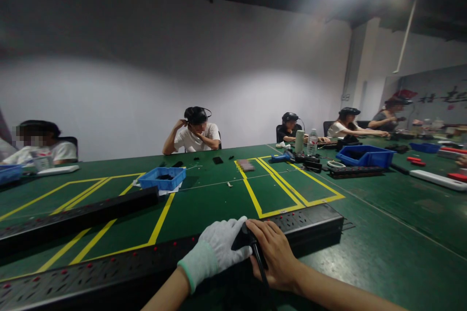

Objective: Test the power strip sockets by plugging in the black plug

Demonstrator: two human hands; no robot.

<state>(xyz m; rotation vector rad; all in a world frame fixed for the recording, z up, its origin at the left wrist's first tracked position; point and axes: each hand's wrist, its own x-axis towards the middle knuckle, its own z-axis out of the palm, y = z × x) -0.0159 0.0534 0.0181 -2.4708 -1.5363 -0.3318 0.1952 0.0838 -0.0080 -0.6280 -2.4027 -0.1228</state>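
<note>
A long black power strip (310, 218) with rows of sockets and small red switches lies across the near side of the green table. My left hand (221, 243), in a white glove with a mint cuff, grips a black plug (241, 237) over the strip. My bare right hand (275, 252) closes on the plug from the other side, its fingers bent around it. From between my hands a black cable (260, 262) runs down toward me. The plug's prongs are hidden, so I cannot tell how far it sits in a socket.
Another black power strip (91, 211) lies at the left. A blue tray (164, 180) with dark items stands beyond it. Yellow tape (251, 197) marks the green table (211, 204). At the right are a blue bin (365, 156), a bottle (313, 143) and a white strip (438, 180). Several people sit opposite.
</note>
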